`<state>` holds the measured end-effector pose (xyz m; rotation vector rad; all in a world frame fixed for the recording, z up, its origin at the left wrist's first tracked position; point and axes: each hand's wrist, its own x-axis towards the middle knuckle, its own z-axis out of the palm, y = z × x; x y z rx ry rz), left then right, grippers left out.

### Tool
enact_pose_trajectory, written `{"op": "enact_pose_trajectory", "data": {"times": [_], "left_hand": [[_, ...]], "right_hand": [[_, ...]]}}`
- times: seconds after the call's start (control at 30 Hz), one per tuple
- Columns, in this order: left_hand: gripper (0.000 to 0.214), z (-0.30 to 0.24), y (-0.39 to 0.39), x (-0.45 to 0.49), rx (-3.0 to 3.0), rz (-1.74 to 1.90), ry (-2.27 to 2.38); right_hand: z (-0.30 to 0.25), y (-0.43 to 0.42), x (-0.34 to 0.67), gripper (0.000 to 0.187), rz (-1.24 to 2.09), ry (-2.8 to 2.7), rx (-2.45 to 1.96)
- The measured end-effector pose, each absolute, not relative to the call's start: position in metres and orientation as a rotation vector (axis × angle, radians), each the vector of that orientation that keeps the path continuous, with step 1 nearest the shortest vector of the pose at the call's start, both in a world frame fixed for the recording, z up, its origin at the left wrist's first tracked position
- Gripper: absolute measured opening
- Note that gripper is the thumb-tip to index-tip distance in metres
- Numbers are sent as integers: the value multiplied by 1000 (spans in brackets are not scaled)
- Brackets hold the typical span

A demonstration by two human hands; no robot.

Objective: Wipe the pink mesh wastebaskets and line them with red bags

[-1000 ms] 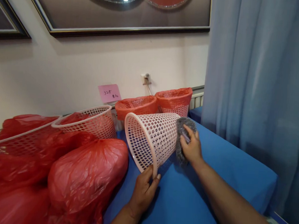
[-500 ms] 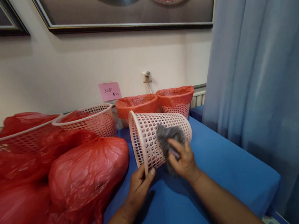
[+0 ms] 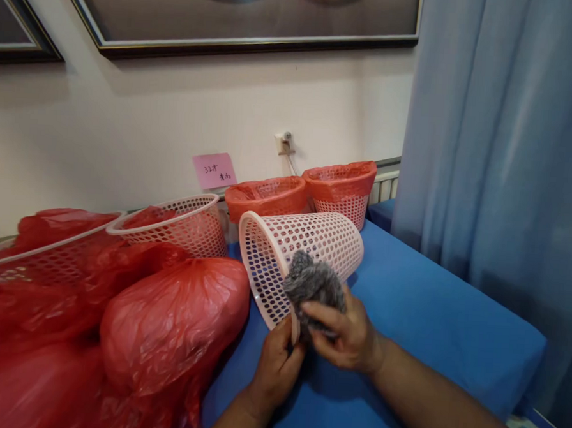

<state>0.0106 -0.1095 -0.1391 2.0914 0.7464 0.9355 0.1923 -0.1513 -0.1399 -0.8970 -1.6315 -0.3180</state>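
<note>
A pale pink plastic wastebasket [image 3: 321, 235] with a perforated wall lies tilted on its side, its mouth facing left. My left hand [image 3: 278, 360] grips the lower part of its rim, thumb and fingers closed round the edge. In my right hand [image 3: 349, 335] is a bunched grey cloth [image 3: 315, 289], pressed against the outside of the wastebasket close to the rim. The fingers of that hand are wrapped round the cloth, and part of the palm is hidden.
Filled red plastic bags [image 3: 175, 323] crowd the left side. Behind stand a pink basket [image 3: 203, 225] and two red-lined baskets [image 3: 268, 197] [image 3: 340, 178] by the wall. A blue cloth-covered table [image 3: 443, 324] extends right towards a blue curtain [image 3: 467, 140].
My right hand has moved the grey cloth left and down the wastebasket's wall towards the rim. The wastebasket has turned slightly, showing more of its mouth; my left hand still holds the rim.
</note>
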Motion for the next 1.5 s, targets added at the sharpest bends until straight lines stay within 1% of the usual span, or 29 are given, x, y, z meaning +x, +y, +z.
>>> {"op": "enact_pose_trajectory", "data": {"times": [0.03,0.1,0.2,0.3,0.37,0.43,0.5,0.57,0.63,0.73,0.83,0.9,0.97,1.07,1.13,1.2,1.3,1.4,1.47,1.5], "left_hand": [[38,-140,-109,10,2099,924,730],[39,-142,-109,10,2116,909,732],[40,-144,-109,9,2121,904,793],[41,-145,-107,9,2167,870,767],[43,-146,-105,10,2214,840,727],[49,-148,-101,10,2260,799,685],[55,-151,-99,11,2290,773,668],[58,-152,-98,11,2301,763,667],[56,-150,-102,11,2262,776,674],[47,-142,-111,11,2128,826,688],[40,-133,-117,12,2015,882,724],[41,-129,-119,12,1984,890,729],[42,-127,-118,13,1994,881,723],[42,-130,-115,13,2055,857,732],[42,-135,-112,12,2090,833,731],[42,-141,-107,12,2104,815,720],[40,-148,-102,13,2092,825,710],[37,-150,-101,15,2077,830,683],[37,-150,-101,16,2076,820,673],[37,-149,-102,16,2074,819,683]], "right_hand": [[-140,-154,189,54,-336,-1667,-860],[-140,-148,197,49,-313,-1558,-943],[-144,-120,240,41,-99,-1047,-1258],[-149,-93,285,51,295,-581,-1355],[-150,-88,297,55,410,-484,-1350],[-147,-95,288,52,270,-604,-1346],[-141,-112,264,46,1,-906,-1277],[-134,-134,237,47,-207,-1258,-1110],[-129,-155,214,54,-312,-1525,-941],[-127,-169,198,59,-340,-1763,-799],[-131,-160,205,53,-326,-1681,-869],[-134,-145,223,45,-257,-1404,-1046],[-138,-128,248,40,-75,-1050,-1229],[-143,-108,283,47,294,-641,-1319],[-144,-104,291,50,373,-551,-1319],[-142,-111,281,47,236,-651,-1316],[-138,-135,243,40,-84,-1135,-1169],[-136,-160,207,51,-259,-1598,-893],[-138,-164,199,55,-334,-1672,-840],[-140,-160,201,53,-347,-1633,-885]]}}
